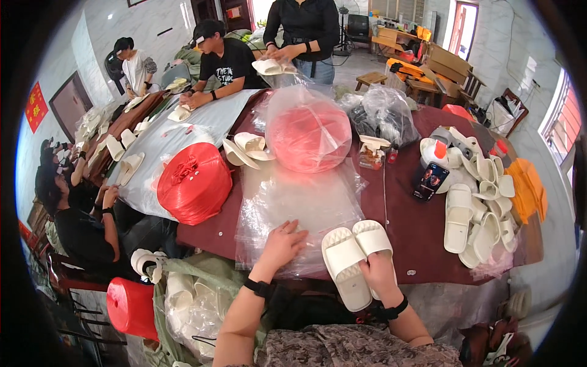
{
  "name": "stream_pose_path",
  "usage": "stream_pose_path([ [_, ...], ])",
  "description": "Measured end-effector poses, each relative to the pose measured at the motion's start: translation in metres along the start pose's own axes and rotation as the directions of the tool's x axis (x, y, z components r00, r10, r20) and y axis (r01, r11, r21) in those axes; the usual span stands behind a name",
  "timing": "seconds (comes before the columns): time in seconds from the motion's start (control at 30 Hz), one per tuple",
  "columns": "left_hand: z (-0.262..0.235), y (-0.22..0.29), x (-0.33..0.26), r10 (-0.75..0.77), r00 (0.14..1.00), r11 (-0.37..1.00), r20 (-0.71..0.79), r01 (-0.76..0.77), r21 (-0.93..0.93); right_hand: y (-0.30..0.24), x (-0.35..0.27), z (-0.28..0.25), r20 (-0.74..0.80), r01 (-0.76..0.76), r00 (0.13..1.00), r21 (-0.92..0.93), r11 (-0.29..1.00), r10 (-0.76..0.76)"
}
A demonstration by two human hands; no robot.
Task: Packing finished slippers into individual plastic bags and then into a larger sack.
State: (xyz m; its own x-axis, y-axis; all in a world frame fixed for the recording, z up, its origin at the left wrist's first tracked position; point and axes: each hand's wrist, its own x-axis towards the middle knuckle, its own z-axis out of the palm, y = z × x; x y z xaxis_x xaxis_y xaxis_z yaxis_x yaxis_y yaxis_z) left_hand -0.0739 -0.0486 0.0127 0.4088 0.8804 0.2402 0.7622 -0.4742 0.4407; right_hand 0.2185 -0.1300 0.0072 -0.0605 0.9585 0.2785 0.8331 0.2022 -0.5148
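My right hand (380, 275) grips a pair of cream slide slippers (343, 254) over the table's near edge. The slippers lie side by side with their open toes pointing away from me, and the thumb and fingers are partly hidden by the straps. On a stack of clear plastic bags (287, 205) rests my left hand (284, 244), its fingers stretched out and holding nothing. At the stack's far end sits a round red bundle (309, 131) covered with clear plastic. Two loose cream slippers (249, 147) lie left of that bundle.
A red twine roll (194, 183) stands to the left on the dark red table (400, 244). At right, a phone (430, 181) leans by a heap of cream slippers (483, 202). Below left is a sack of slippers (186, 300). Several people handle slippers across and along the tables.
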Motion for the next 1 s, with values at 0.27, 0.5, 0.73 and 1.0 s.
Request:
stream_pose_path([
  [0.27, -0.001, -0.007, 0.008, -0.038, 0.999, 0.995, -0.03, 0.036, -0.093, -0.003, -0.004, -0.004, -0.002, -0.005, 1.0, 0.007, 1.0, 0.005],
  [0.5, -0.004, -0.008, 0.013, -0.018, 0.997, 0.998, -0.07, 0.014, -0.067, -0.005, -0.006, -0.009, 0.023, -0.026, 0.999, 0.011, 1.0, 0.026],
  [0.73, -0.001, -0.005, 0.02, -0.33, 0.94, 0.924, -0.083, 0.304, -0.232, -0.019, -0.002, -0.022, 0.082, 0.028, 0.996, 0.109, 0.994, -0.037],
  [1.0, -0.004, -0.005, 0.025, -0.431, 0.901, 0.862, -0.042, 0.398, -0.314, -0.067, 0.034, -0.01, 0.248, 0.284, 0.898, 0.305, 0.909, -0.363],
])
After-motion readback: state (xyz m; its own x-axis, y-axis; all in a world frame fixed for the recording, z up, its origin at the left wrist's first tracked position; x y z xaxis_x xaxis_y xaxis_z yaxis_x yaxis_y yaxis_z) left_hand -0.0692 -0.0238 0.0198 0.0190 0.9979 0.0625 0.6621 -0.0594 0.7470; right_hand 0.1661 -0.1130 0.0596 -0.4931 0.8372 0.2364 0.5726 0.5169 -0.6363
